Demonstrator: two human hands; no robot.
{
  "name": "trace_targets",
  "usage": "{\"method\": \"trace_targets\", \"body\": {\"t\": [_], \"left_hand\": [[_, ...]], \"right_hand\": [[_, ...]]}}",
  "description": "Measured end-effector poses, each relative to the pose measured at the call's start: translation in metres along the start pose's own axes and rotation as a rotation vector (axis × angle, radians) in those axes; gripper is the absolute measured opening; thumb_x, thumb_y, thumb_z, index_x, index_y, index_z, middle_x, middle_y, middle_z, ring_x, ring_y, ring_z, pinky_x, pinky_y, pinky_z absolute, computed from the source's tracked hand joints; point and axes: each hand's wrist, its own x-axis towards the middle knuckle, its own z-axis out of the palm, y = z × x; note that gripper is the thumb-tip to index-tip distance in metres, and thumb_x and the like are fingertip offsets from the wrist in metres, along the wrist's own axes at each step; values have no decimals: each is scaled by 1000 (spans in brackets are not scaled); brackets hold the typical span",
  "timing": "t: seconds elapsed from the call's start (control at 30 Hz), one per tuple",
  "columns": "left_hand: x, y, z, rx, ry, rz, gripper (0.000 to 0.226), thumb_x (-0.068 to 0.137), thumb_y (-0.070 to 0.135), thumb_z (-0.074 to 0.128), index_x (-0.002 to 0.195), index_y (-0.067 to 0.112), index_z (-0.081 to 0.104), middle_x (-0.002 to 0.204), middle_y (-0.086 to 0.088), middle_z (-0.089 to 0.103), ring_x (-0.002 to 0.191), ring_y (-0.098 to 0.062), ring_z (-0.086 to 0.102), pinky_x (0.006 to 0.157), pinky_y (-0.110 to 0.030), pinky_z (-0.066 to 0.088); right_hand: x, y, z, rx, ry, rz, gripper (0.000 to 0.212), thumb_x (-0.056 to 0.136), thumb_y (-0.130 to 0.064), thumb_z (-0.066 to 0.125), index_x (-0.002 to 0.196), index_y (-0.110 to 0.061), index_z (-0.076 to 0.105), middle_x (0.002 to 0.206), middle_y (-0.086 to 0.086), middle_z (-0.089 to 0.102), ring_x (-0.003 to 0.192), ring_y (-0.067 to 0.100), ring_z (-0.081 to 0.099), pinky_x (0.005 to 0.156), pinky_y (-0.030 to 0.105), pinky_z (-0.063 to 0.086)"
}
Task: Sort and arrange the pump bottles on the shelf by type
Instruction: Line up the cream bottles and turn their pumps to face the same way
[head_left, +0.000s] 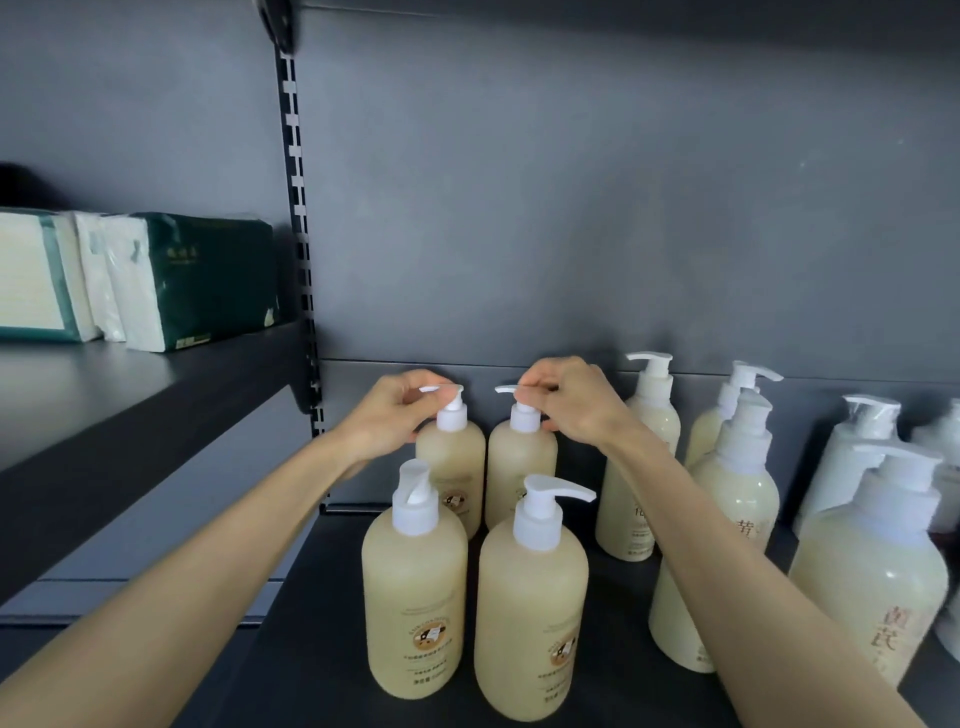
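Note:
Several tan pump bottles with white pumps stand on the dark shelf (311, 613). At the back, my left hand (395, 415) pinches the pump head of the back left bottle (452, 457). My right hand (566, 400) pinches the pump head of the back right bottle (519, 467). In front of these stand two more of the same tan kind, the front left bottle (413, 597) and the front right bottle (530, 613). To the right are paler cream bottles (737, 499), partly hidden by my right forearm, and white bottles (852, 457) at the far right.
A higher shelf (130, 384) on the left carries green and white tissue packs (202, 280). A slotted upright post (301, 234) separates the two bays. The grey back panel (571, 208) rises close behind the bottles.

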Motion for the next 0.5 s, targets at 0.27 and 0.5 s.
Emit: {"method": "trace_targets", "body": {"t": [0.27, 0.5], "left_hand": [[0, -4, 2, 29, 58, 79, 13, 95, 20, 53, 96, 10, 61, 94, -15, 62, 81, -19, 53, 63, -23, 43], [0, -5, -6, 33, 54, 90, 12, 96, 18, 51, 94, 12, 61, 96, -19, 62, 87, -23, 54, 69, -33, 42]], "right_hand": [[0, 10, 11, 151, 42, 29, 5, 90, -18, 61, 87, -16, 64, 83, 2, 66, 68, 8, 52, 59, 17, 39], [-3, 5, 20, 157, 103, 14, 15, 90, -19, 63, 98, -7, 68, 96, 7, 73, 83, 11, 58, 76, 18, 43]]}}
